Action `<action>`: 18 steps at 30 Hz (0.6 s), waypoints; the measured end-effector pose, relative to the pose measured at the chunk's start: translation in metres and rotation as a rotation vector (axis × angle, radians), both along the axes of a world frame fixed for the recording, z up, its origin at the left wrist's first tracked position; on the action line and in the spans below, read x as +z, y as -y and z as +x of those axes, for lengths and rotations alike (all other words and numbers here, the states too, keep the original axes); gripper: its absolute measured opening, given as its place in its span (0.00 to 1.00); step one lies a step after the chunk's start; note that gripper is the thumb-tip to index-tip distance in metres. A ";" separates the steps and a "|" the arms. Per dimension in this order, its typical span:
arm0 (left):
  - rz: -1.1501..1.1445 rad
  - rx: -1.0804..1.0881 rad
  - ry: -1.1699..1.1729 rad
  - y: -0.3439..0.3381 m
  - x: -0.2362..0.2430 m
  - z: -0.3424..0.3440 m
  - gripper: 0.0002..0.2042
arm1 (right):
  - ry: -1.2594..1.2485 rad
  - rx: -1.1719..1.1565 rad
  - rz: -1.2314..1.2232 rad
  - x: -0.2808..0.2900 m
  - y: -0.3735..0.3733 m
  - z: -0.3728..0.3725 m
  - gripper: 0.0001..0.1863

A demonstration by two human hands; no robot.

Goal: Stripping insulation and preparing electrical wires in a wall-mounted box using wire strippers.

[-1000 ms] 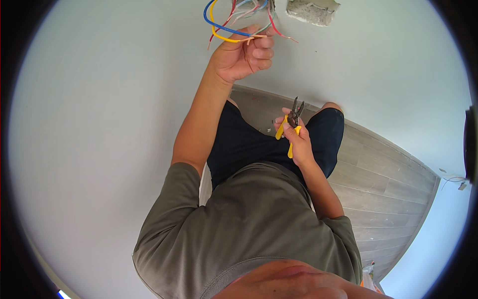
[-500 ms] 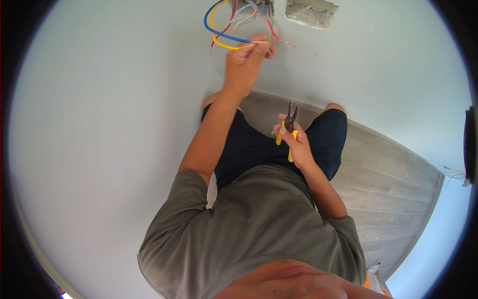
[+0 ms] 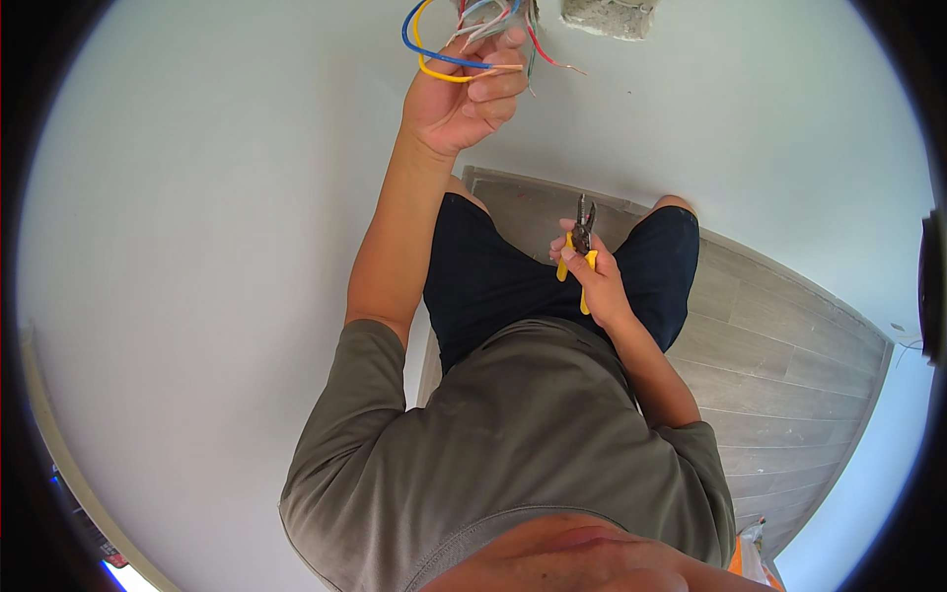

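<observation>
My left hand (image 3: pixel 462 104) is raised to the wall with its fingers curled in among electrical wires. A blue wire (image 3: pixel 434 57) and a yellow wire (image 3: pixel 422 65) loop out and cross in front of it. Their bare copper ends (image 3: pixel 505 68) lie over the fingers; what the fingers pinch, if anything, is hidden. Thin white wires (image 3: pixel 477 32) pass close to the index fingertip, and a red wire (image 3: pixel 545 54) hangs to the right. Lower down, over my lap, my right hand (image 3: pixel 598 278) grips yellow-handled wire strippers (image 3: pixel 582 237), jaws pointing up and slightly apart.
The wires come from a recessed wall box (image 3: pixel 528 8), partly cut off at the top. A rough cutout (image 3: pixel 612 18) in the pale wall (image 3: pixel 750 128) sits to its right. Wood-look flooring (image 3: pixel 769 365) runs along the right. An orange-and-white bag (image 3: pixel 755 553) lies at lower right.
My left hand has moved up and left, turning its palm into view behind the blue and yellow wires. My right hand with the wire strippers has shifted slightly right and up.
</observation>
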State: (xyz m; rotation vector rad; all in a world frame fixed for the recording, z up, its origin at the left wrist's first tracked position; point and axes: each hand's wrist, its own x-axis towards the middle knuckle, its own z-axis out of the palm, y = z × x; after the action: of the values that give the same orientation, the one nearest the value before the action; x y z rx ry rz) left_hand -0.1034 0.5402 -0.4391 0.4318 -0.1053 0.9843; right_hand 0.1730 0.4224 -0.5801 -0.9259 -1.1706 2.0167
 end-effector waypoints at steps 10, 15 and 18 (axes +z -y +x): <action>-0.016 0.090 0.044 0.000 -0.023 0.004 0.12 | 0.029 -0.008 -0.022 0.001 -0.001 0.002 0.22; 0.252 0.409 -0.672 -0.001 -0.015 -0.014 0.11 | 0.057 -0.005 -0.022 -0.001 -0.002 0.003 0.23; 0.344 0.774 -0.952 0.010 -0.016 0.001 0.11 | 0.057 0.002 -0.018 0.004 0.000 0.003 0.23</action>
State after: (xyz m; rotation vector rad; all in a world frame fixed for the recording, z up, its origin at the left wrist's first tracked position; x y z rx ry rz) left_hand -0.1023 0.5305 -0.4546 1.2747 0.8192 1.4144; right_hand 0.1758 0.4228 -0.5759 -0.9972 -1.1867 2.0175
